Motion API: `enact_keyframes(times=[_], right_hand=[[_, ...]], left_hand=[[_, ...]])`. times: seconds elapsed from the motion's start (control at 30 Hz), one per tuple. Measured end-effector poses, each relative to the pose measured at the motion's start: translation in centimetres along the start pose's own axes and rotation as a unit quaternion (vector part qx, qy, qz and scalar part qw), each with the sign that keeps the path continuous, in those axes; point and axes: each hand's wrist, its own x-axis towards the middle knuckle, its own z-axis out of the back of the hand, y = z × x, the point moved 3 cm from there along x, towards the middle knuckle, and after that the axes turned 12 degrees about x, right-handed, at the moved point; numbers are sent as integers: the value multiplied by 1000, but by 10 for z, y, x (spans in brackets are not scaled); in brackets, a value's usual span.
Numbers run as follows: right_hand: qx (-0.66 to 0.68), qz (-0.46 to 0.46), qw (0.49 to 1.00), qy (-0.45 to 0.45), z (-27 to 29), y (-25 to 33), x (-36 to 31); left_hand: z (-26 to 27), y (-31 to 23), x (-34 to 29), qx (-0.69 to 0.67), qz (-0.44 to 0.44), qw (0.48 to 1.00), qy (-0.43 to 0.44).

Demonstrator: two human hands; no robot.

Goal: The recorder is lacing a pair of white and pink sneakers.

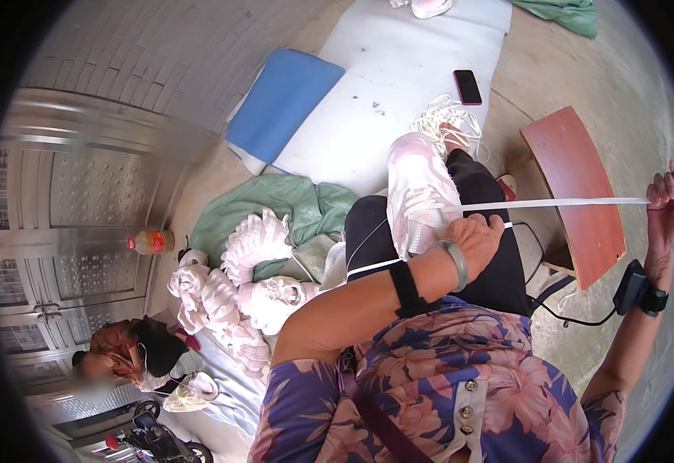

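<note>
A pink and white sneaker (422, 181) rests on my lap, its toe pointing away from me. My left hand (476, 241) is curled closed beside the sneaker's laced opening; what its fingers hold is hidden. From the sneaker, a flat white shoelace (561, 204) stretches taut to the right. My right hand (665, 197), raised far out to the side, pinches the other end of that lace. Beyond the toe, a bundle of loose white laces (451, 122) lies near my knee.
Several pink and white sneakers (256, 245) are heaped on green cloth (225, 204) at left. A reddish wooden stool (572, 193) stands under the taut lace. Ahead lie a white mat (368, 69), blue board (287, 104) and phone (467, 87). Another person (152, 351) sits at lower left.
</note>
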Motion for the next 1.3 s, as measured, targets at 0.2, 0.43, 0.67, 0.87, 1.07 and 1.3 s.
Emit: enact_keyframes(times=[0.2, 0.43, 0.67, 0.87, 1.07, 1.3], right_hand=[[-5, -37, 999, 18, 5, -6, -1], [-30, -11, 998, -63, 14, -15, -15], [-8, -18, 998, -58, 23, -20, -20], [-18, -14, 990, -136, 32, -29, -29], [-237, -177, 954, -48, -29, -125, -70], [-115, -438, 890, 50, -68, -184, -119]], left_hand=[[-7, 6, 14, 12, -2, 998, 63], [-8, 7, 7, 1, -15, 999, 33], [8, -2, -3, -109, 5, 993, 40], [40, -22, -10, -236, -60, 967, 74], [41, -37, -15, -259, -88, 958, -89], [61, -28, -23, -327, -80, 921, -195]])
